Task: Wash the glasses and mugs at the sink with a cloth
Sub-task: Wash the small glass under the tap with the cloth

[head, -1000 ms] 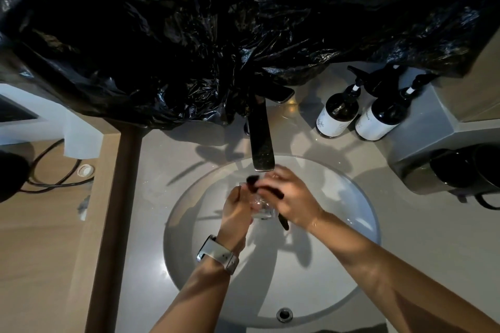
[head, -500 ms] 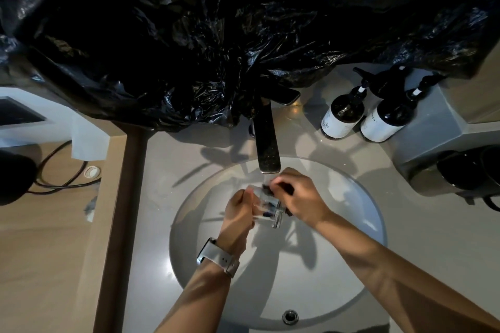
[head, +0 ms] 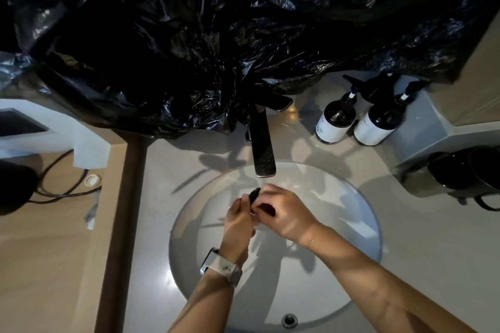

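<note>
Glass (head: 255, 217) mostly hidden between both hands; fingers (head: 266, 204) curled round dark cloth (head: 255, 194).

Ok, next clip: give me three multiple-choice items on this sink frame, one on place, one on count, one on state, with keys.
1. Where are the pump bottles?
A. back right of the basin
B. in the basin
C. on the wooden counter

2. How many pump bottles have white labels?
A. one
B. two
C. four

3. What is the right hand doing?
A. resting flat on the counter
B. turning the tap
C. gripping a dark cloth

Key: 1 A, they stand behind the basin rim; 2 B, two labels show; 3 C, its fingers curl round the cloth opposite the left hand.
</note>
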### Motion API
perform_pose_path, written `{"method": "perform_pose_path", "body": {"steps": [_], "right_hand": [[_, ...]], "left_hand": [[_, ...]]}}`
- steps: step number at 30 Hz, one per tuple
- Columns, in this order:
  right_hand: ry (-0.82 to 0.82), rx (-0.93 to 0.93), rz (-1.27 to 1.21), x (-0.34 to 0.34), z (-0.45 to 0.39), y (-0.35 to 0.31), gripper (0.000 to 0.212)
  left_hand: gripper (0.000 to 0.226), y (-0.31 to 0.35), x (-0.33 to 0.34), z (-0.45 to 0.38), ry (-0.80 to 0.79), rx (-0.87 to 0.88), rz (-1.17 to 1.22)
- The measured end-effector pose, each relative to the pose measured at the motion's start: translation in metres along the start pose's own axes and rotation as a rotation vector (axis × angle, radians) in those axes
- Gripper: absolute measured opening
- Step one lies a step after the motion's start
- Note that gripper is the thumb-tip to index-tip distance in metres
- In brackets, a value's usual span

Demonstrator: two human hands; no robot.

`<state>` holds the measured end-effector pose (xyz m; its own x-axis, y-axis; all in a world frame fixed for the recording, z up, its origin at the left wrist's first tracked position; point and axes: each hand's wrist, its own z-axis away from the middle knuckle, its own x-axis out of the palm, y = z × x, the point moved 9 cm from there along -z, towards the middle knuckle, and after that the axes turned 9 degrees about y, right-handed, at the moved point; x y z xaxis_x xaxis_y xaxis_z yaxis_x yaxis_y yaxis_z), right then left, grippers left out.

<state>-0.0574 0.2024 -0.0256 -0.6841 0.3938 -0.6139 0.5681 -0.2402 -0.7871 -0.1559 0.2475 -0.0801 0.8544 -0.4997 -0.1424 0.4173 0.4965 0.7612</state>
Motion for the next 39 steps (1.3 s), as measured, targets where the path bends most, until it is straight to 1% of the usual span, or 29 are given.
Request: {"method": "perform_pose_path", "body": {"steps": [2,4,5,7,9,10,11,12,14,15,16,19,20,21,23,25,26,28,29,30,31,33,34,35,36,37,38,39], "right_hand": [[0.119,0.078,-0.019,-0.013,-0.015,0.019,0.009],[0.222,0.294,-0.103,-0.027,-0.018,0.051,0.005],[0.224,0.400,-0.162,-0.029,-0.014,0.065,0.008],[0.209,0.518,-0.289,-0.027,-0.002,0.078,0.014],[0.293,0.612,-0.447,-0.032,0.012,0.079,0.016],[0.345,0.624,-0.485,-0.033,0.020,0.076,0.016],[0.391,0.582,-0.456,-0.034,0.027,0.070,0.014],[0.423,0.504,-0.396,-0.034,0.032,0.059,0.011],[0.410,0.304,-0.248,-0.029,0.037,0.035,0.007],[0.398,0.261,-0.236,-0.029,0.033,0.032,0.006],[0.398,0.253,-0.237,-0.031,0.026,0.037,0.006],[0.408,0.403,-0.303,-0.040,0.021,0.059,0.020],[0.402,0.371,-0.302,-0.042,0.025,0.053,0.020],[0.380,0.295,-0.284,-0.041,0.030,0.040,0.018],[0.284,0.156,-0.261,-0.030,0.032,0.009,0.011],[0.262,0.122,-0.269,-0.028,0.015,0.002,0.008],[0.297,0.152,-0.279,-0.032,0.006,0.010,0.011],[0.339,0.306,-0.273,-0.038,0.002,0.038,0.024],[0.319,0.379,-0.258,-0.036,0.008,0.051,0.028],[0.287,0.403,-0.236,-0.034,0.015,0.055,0.029],[0.262,0.369,-0.217,-0.030,0.021,0.052,0.026],[0.241,0.272,-0.245,-0.027,0.023,0.035,0.010],[0.261,0.250,-0.274,-0.028,0.018,0.031,0.004],[0.300,0.269,-0.298,-0.032,0.013,0.035,0.005],[0.334,0.335,-0.338,-0.036,0.011,0.044,0.012],[0.346,0.426,-0.394,-0.038,0.012,0.055,0.024],[0.317,0.495,-0.478,-0.035,0.015,0.063,0.040],[0.240,0.530,-0.566,-0.027,0.019,0.064,0.057]], "left_hand": [[0.034,0.009,0.000,0.001,0.018,0.024,-0.002],[0.036,0.017,-0.003,0.003,0.021,0.053,0.025],[0.036,0.017,-0.006,0.004,0.012,0.049,0.045],[0.036,0.006,-0.007,0.004,-0.055,-0.029,0.113],[0.034,-0.014,-0.002,0.008,-0.135,-0.208,0.287],[0.034,-0.022,0.001,0.009,-0.134,-0.301,0.387],[0.034,-0.028,0.003,0.010,-0.120,-0.367,0.465],[0.035,-0.031,0.005,0.011,-0.105,-0.401,0.505],[0.036,-0.032,0.008,0.013,-0.099,-0.419,0.544],[0.035,-0.031,0.009,0.014,-0.107,-0.423,0.559],[0.035,-0.029,0.009,0.016,-0.119,-0.422,0.566],[0.033,-0.026,0.006,0.016,-0.116,-0.418,0.603],[0.033,-0.026,0.005,0.014,-0.102,-0.417,0.610],[0.033,-0.026,0.004,0.013,-0.086,-0.416,0.607],[0.034,-0.026,0.006,0.012,-0.069,-0.421,0.597],[0.034,-0.025,0.011,0.014,-0.076,-0.449,0.607],[0.034,-0.024,0.012,0.015,-0.068,-0.461,0.618],[0.033,-0.020,0.008,0.013,-0.044,-0.470,0.624],[0.033,-0.019,0.006,0.011,-0.039,-0.463,0.614],[0.032,-0.019,0.003,0.009,-0.033,-0.454,0.599],[0.032,-0.020,0.001,0.006,-0.027,-0.450,0.584],[0.034,-0.025,0.001,0.005,-0.042,-0.477,0.578],[0.034,-0.027,0.004,0.007,-0.064,-0.496,0.590],[0.034,-0.028,0.006,0.009,-0.086,-0.512,0.605],[0.033,-0.028,0.007,0.011,-0.097,-0.532,0.618],[0.033,-0.029,0.009,0.012,-0.108,-0.555,0.636],[0.033,-0.029,0.011,0.013,-0.127,-0.582,0.661],[0.034,-0.026,0.015,0.016,-0.156,-0.610,0.688]]}}
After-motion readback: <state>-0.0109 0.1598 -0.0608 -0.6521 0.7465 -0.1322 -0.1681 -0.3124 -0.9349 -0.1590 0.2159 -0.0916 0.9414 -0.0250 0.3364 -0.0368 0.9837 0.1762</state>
